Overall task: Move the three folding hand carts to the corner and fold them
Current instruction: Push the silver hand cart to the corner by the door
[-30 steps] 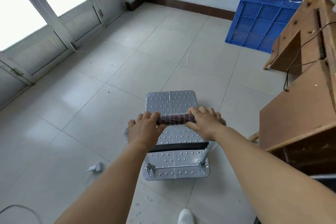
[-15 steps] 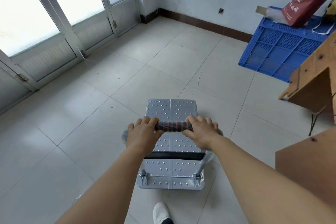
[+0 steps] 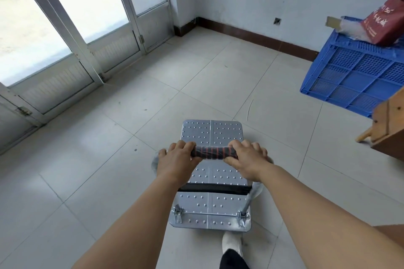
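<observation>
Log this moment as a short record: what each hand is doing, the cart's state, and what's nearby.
left hand: grips the handle
right hand: grips the handle
cart: unfolded, handle upright, deck bare
floor: tiled, open ahead toward the corner
right side: blue crate with a red bag on top
left side: glass doors

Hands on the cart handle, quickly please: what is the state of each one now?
Left hand: closed, gripping the cart handle.
Right hand: closed, gripping the same handle.
</observation>
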Available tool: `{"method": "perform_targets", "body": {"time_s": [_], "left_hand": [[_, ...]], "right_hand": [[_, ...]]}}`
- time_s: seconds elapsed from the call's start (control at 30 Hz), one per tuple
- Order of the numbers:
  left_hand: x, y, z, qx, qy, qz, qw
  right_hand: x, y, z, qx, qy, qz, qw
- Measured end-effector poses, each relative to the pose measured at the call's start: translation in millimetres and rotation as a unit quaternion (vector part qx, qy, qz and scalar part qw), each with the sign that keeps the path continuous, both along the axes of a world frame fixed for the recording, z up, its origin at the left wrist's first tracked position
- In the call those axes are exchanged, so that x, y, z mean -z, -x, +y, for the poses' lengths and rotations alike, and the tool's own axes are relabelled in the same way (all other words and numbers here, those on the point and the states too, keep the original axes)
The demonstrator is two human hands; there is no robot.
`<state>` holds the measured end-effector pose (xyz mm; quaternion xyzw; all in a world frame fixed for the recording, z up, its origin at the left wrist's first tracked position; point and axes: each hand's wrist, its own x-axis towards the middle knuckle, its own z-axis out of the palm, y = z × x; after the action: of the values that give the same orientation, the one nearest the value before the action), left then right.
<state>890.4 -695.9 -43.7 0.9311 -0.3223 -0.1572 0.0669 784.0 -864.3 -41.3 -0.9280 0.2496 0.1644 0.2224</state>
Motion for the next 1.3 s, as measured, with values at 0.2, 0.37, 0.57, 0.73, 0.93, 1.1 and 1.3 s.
{"method": "perform_targets", "body": {"time_s": [0.2,0.37,0.57,0.73,0.93,1.1,1.3], "left_hand": [[2,-60,-55,-0.028,0.003,-0.007,1.0],[2,-110,-97,-0.057,0.005,-0.002,0.998],[4,-178,-140,-0.078,0.018,0.0,0.997],[8,-240,-177,-0.074,0.028,-0.006,0.997],[8,-317,-218,-0.059,0.029,0.003,0.998],[5,-388,-254,-0.053,0.029,0.009,0.998],[8,-471,-294,-0.054,0.029,0.001,0.998]], "right_hand": [[3,-68,-61,-0.028,0.01,-0.013,0.999],[5,-128,-106,-0.05,0.014,-0.015,0.999],[9,-203,-151,-0.06,0.022,-0.02,0.998],[8,-265,-189,-0.058,0.031,-0.019,0.998],[3,-342,-229,-0.046,0.032,0.007,0.998],[1,-409,-265,-0.037,0.026,0.001,0.999],[7,-491,-306,-0.041,0.022,-0.012,0.999]]}}
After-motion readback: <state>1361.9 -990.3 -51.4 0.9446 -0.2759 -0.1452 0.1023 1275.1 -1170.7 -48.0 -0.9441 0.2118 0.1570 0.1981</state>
